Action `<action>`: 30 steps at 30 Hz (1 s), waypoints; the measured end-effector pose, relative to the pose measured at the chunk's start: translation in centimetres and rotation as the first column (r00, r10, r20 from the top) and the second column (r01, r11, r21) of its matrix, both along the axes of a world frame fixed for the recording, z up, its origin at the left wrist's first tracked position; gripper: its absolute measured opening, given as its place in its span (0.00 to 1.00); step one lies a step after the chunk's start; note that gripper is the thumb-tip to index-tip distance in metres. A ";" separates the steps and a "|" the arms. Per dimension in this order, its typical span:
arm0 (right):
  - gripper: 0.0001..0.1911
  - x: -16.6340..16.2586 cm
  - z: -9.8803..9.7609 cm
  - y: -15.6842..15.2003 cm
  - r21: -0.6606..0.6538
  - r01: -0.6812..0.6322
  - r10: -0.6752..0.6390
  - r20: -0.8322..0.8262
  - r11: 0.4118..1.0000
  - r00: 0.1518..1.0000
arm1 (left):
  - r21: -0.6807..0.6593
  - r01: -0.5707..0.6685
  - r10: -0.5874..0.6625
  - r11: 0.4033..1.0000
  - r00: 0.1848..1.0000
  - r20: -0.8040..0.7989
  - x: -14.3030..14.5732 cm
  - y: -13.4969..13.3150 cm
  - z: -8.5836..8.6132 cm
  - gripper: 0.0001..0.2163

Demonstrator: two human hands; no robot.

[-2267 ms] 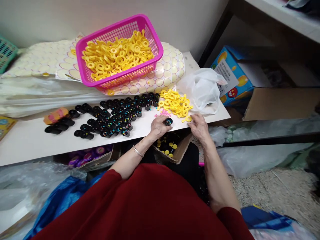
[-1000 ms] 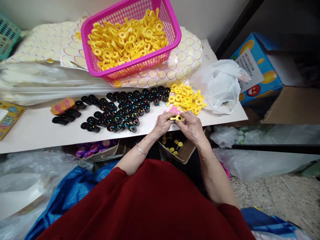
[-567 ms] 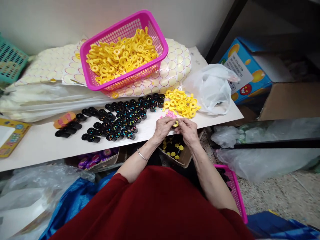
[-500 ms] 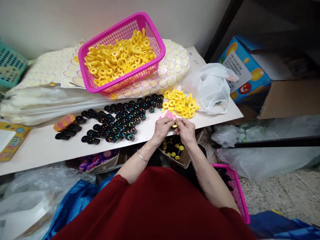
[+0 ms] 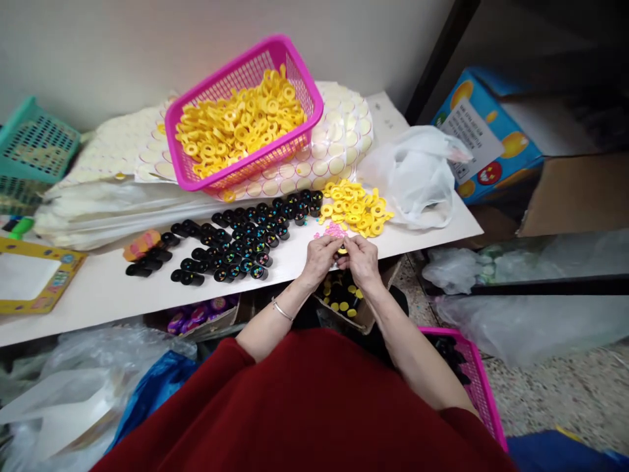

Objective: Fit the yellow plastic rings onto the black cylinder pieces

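At the table's front edge, my left hand (image 5: 319,257) and my right hand (image 5: 362,261) are together, fingers closed around a small black cup with a yellow ring cap (image 5: 343,250) at its top. Fingers cover most of the cup. Just beyond my hands lie small pink beads (image 5: 334,230). Behind them is a heap of yellow ring caps (image 5: 356,206). To the left, several black cups (image 5: 246,236) stand in rows, many with coloured beads inside; some farther left lie on their sides.
A pink basket (image 5: 170,141) of yellow ring caps stands behind the cups. A white plastic bag (image 5: 417,177) lies at the right, beside a blue carton (image 5: 484,141). Below the edge, a cardboard box (image 5: 366,321) holds black pieces with yellow tops. An orange block (image 5: 141,246) is at left.
The camera view has shifted slightly, so the table things appear farther right and lower. My hands stay together on the same cup, with a small movement of the fingers.
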State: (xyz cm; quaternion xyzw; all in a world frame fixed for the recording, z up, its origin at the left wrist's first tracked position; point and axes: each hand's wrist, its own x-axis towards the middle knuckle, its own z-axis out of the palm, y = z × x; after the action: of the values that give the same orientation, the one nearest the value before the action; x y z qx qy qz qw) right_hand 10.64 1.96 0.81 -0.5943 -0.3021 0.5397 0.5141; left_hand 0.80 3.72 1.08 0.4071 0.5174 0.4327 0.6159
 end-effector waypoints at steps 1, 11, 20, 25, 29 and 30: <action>0.18 0.0 -0.2 0.0 0.006 -0.003 0.003 -0.022 1.000 1.000 | 0.009 0.010 -0.010 1.000 0.999 0.030 -0.2 -0.1 0.1 0.17; 0.18 -0.5 0.6 -4.6 0.019 0.264 -0.231 -0.428 0.964 0.874 | 0.100 0.033 -0.042 0.994 0.995 0.093 0.9 -3.8 0.3 0.23; 0.23 4.8 1.2 -6.8 -0.135 -0.040 -0.002 -0.298 0.990 0.955 | 0.328 0.527 -0.526 0.784 0.845 -0.100 -0.3 -4.2 0.4 0.20; 0.22 6.3 0.6 -6.7 -0.043 -0.324 0.253 -0.531 0.945 0.809 | 0.312 0.716 -0.708 0.624 0.687 -0.162 -0.6 -4.6 0.8 0.22; 0.22 7.3 0.5 -7.1 0.051 -0.439 0.395 -0.538 0.897 0.745 | 0.298 0.775 -0.752 0.557 0.623 -0.216 -0.8 -5.2 0.9 0.24; 0.22 7.6 0.5 -7.2 0.060 -0.455 0.419 -0.515 0.888 0.748 | 0.291 0.789 -0.759 0.542 0.608 -0.235 -0.8 -5.3 0.9 0.24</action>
State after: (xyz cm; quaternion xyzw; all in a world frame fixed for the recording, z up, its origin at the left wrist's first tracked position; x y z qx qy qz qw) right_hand 18.20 -5.21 1.34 -0.3582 -0.2653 0.7936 0.4141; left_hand 0.04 -1.58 2.01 0.7173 0.2184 0.1879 0.6344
